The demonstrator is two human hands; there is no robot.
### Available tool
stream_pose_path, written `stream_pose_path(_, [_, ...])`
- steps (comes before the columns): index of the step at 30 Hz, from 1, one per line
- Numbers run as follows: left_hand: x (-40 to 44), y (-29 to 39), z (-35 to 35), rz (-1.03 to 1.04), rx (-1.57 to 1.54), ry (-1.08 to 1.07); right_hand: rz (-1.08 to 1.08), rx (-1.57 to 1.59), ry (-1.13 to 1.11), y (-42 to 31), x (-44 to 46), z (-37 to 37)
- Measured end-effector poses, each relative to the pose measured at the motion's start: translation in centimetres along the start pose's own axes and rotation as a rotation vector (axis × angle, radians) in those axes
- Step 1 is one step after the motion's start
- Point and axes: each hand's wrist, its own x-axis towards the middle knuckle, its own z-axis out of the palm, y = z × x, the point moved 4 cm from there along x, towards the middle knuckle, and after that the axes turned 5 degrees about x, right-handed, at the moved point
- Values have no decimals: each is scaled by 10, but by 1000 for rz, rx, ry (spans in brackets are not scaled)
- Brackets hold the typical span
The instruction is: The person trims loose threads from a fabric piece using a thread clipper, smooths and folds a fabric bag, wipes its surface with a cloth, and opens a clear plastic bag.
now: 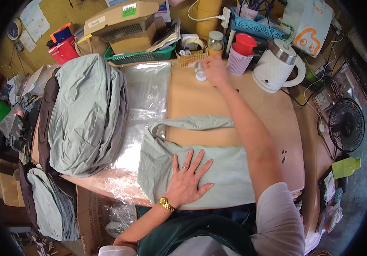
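My left hand, with a ring and a gold watch, lies flat with fingers spread on a grey-green cloth bag. The bag's long strap loops out across the tabletop above it. My right hand reaches to the back of the table, its fingers drawn together and slightly blurred. Just left of these fingers is a small white round object. Whatever the right fingers pinch is too small and smeared to make out.
A tall pile of grey-green cloth stands at left, beside clear plastic sheets. Along the back are a green basket, a glass jar, a lilac cup and a white kettle. A black fan is at right.
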Motion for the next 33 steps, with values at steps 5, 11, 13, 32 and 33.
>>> stream_pose_path(5, [-21, 4, -3, 115, -86, -20, 342, 936, -408, -41, -69, -101])
stream_pose_path(11, [-18, 20, -8, -71, -163, -72, 93, 468, -858, -76, -228, -166])
stream_pose_path(13, [-20, 20, 0, -60, -155, -20, 57, 293, -724, -86, -264, -169])
stream_pose_path(32, [-26, 26, 8, -42, -11, 40, -502, 1, -464, -105, -272, -101])
stream_pose_path(33, [-26, 26, 7, -35, -7, 45, -535, 4, -475, -110, -269, -94])
